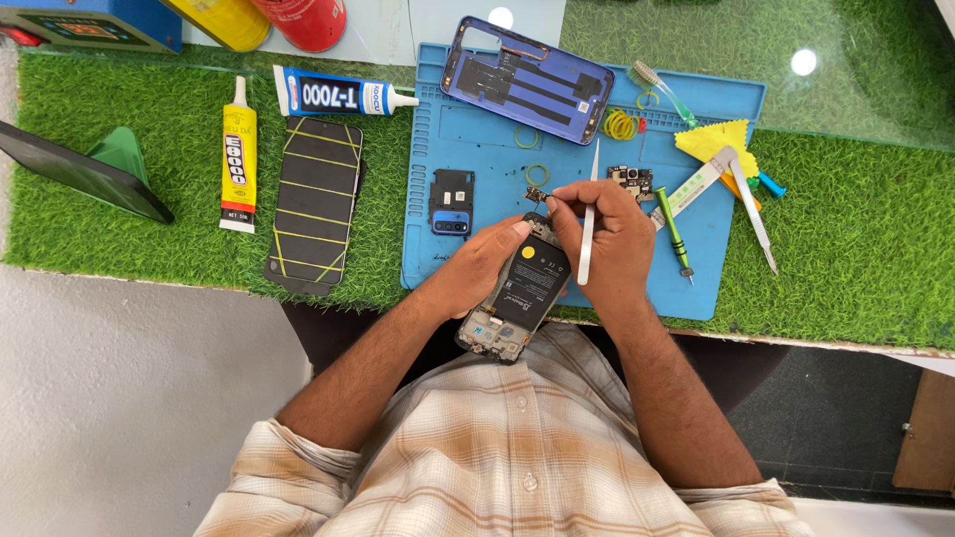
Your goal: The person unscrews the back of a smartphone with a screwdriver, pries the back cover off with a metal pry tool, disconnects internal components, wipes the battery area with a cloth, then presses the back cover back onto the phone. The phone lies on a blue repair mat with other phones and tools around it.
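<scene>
The left hand (477, 267) is cupped around an opened phone (517, 293), gripping its side and holding it tilted above the near edge of the blue mat (477, 159) on the table. The right hand (607, 234) pinches a small circuit part (537, 194) between thumb and forefinger just above the phone's top end, with white tweezers (589, 214) tucked against its palm. Just beyond the left hand lies a dark camera cover (453, 201). Past the right hand sits a small board (630, 179); farther off lies the blue back shell (525, 80). To the right hand's outer side rests a green screwdriver (674, 234).
</scene>
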